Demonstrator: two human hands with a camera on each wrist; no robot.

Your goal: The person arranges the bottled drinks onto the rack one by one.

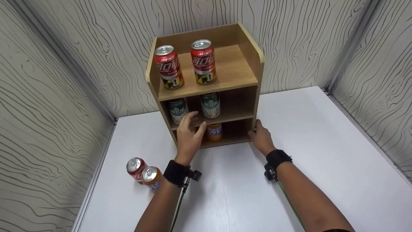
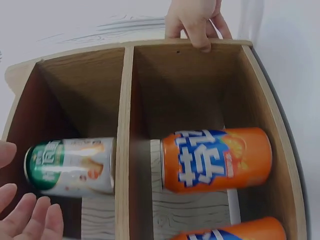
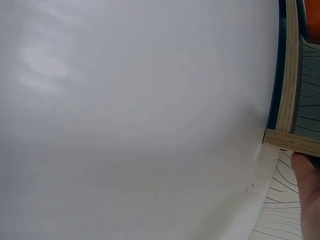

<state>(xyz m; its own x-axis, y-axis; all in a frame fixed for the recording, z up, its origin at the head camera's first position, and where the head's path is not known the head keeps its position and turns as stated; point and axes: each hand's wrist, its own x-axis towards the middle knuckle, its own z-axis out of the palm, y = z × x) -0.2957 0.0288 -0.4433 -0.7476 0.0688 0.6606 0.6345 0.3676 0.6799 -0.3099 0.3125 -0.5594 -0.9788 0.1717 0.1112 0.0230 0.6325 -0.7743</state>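
Note:
A small wooden shelf [image 1: 206,91] with three levels stands against the back wall. My left hand [image 1: 189,137] is before its left half, fingers spread and loosely bent, holding nothing. Close by the fingers are two green-and-white cans [image 1: 210,105] on the middle level. In the left wrist view, my left fingers [image 2: 47,220] show beside one of them. On the bottom level stand two orange soda cans [image 2: 217,160], one partly out of frame there. My right hand [image 1: 262,138] grips the shelf's right side panel low down, thumb at the front edge and fingers along the outside.
Two red cola cans [image 1: 202,62] stand on the top level, at its left and middle. On the white table [image 1: 231,193], left of my left forearm, a red can [image 1: 135,167] and an orange can [image 1: 153,178] stand together. Wood-patterned walls [image 1: 322,42] enclose the table.

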